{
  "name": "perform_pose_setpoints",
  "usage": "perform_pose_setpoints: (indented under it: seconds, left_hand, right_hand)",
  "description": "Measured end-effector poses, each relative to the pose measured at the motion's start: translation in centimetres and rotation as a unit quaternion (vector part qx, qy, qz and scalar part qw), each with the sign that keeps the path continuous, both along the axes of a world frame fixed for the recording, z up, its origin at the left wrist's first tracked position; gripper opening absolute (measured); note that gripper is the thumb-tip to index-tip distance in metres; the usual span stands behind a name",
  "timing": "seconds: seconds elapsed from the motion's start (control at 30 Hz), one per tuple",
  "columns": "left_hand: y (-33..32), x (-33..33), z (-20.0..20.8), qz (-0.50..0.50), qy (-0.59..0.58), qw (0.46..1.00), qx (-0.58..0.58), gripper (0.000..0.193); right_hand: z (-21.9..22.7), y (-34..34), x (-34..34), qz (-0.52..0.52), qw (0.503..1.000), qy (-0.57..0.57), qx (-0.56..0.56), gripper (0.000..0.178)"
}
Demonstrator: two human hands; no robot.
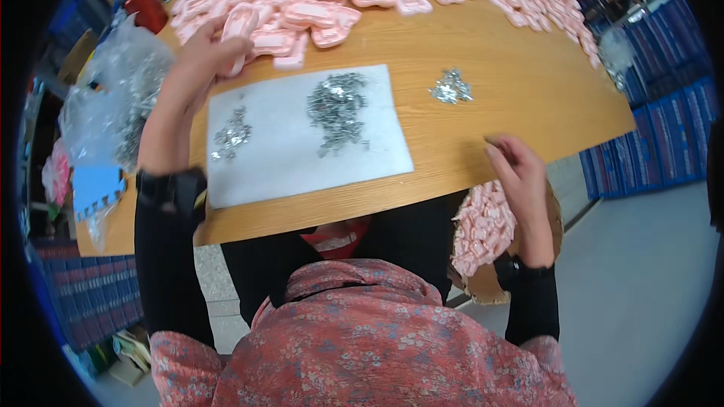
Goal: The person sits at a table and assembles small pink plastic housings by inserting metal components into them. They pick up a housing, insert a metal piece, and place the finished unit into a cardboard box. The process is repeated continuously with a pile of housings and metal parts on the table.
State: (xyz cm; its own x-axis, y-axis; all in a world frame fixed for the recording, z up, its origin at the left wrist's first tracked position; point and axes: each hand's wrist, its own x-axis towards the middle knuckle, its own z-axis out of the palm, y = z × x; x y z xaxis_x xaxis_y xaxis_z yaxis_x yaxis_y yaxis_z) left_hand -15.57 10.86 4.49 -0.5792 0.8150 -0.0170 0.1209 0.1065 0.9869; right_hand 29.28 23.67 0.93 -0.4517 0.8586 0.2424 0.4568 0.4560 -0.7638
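At the far left of the table, my left hand [208,53] is closed on a pink plastic shell [240,24], an oblong piece with a raised rim, held at the edge of a heap of like shells [317,11]. Over the front right edge of the table hovers my right hand [522,177], thumb and forefinger slightly apart, with nothing visible between them. Between the hands lies a white foam sheet [279,173] bearing a dense patch of small silvery metal parts [335,109] and a looser patch of metal bits [232,134]. A small pile of shiny metal pieces [451,87] sits on the bare wood right of the sheet.
Below the table edge at my right stands a cardboard box [556,218] holding many pink pieces [483,230]. Clear plastic bags [113,90], a blue foam tile [96,187] and a red container [143,6] crowd the left side. More pink shells [520,0] cover the far right.
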Motion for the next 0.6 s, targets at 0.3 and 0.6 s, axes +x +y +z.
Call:
perform_pose_setpoints:
  seconds: [0.3, 0.6]
  left_hand:
    - [-6.9, 10.0, -3.3, -0.147, -0.289, 0.946, 0.024, 0.077]
    - [-8.6, 11.9, -4.4, -0.119, -0.383, 0.915, 0.049, 0.062]
  right_hand:
    - [-0.3, 5.6, -8.6, 0.053, 0.962, -0.214, 0.163, 0.013]
    - [-1.5, 6.7, -10.1, 0.122, 0.958, -0.233, 0.113, 0.011]
